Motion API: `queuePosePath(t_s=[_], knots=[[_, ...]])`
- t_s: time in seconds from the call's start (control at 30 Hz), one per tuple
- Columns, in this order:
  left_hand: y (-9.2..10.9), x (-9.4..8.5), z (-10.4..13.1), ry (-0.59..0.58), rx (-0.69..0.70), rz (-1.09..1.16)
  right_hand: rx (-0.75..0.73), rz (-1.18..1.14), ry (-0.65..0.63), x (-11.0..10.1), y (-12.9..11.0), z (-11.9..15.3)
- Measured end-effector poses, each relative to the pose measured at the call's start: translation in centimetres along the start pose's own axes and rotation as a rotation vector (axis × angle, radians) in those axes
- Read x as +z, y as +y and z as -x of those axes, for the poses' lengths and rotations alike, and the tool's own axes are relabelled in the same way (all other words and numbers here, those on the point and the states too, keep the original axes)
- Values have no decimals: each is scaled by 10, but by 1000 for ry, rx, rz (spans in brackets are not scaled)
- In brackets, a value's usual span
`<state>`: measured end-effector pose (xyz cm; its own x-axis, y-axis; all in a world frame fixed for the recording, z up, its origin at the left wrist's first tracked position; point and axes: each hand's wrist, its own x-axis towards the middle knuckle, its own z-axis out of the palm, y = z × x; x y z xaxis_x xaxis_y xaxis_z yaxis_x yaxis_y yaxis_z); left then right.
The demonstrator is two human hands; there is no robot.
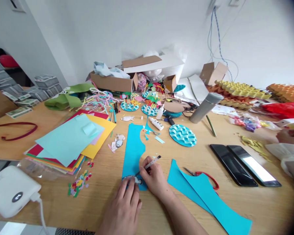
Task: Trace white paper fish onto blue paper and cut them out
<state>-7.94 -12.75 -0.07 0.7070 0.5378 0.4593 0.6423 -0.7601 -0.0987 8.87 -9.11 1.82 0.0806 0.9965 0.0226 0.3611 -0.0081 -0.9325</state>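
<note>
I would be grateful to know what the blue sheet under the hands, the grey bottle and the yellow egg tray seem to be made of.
Blue sheet: matt paper or thin card, judging by its even color and crisp cut edges.
Grey bottle: probably metal, given its soft sheen, though coated plastic is possible.
Yellow egg tray: likely molded pulp; its bumpy surface looks dull.

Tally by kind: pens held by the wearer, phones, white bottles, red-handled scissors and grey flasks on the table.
Pen in right hand: 1
Phones: 2
White bottles: 2
Red-handled scissors: 1
Grey flask: 1
Total: 7
</note>
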Motion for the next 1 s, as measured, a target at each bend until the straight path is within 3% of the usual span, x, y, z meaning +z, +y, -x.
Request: queuePosePath(t_s=[1.0], knots=[[0,-1,1,-61,-46,47,-26,43,-21,-5,-2,2]])
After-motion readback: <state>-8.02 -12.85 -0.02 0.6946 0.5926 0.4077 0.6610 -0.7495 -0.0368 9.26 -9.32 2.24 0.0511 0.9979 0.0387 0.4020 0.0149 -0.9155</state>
